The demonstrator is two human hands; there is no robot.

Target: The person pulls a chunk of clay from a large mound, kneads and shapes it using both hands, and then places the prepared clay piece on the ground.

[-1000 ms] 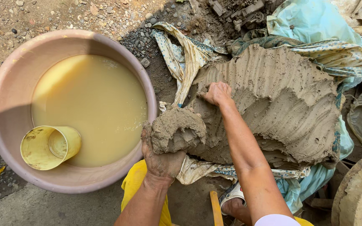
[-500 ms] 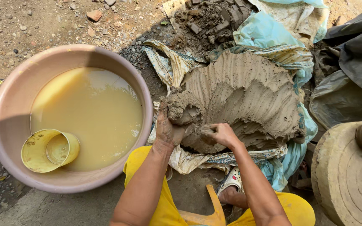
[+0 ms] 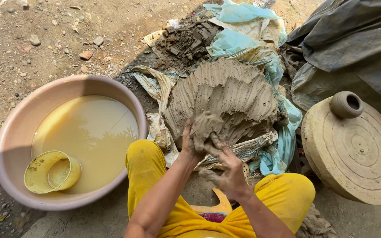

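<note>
Here the clay lump (image 3: pixel 206 130) sits between both hands' fingers (image 3: pixel 186 136).

No packages, labels, signs or screens in view, only bare ground, loose cloth and plastic sheeting, none of it printed packaging as far as can be told.

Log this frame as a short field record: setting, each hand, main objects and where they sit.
setting: outdoor gravel ground, person in yellow trousers seen from above
left hand: grips a grey wet clay lump
right hand: beneath the lump, clay-smeared
clay source: large ridged grey clay mound on patterned cloth
left side: pink round basin of murky yellow water, yellow tin can inside
right side: round clay-coated wheel bearing a small clay pot
</note>
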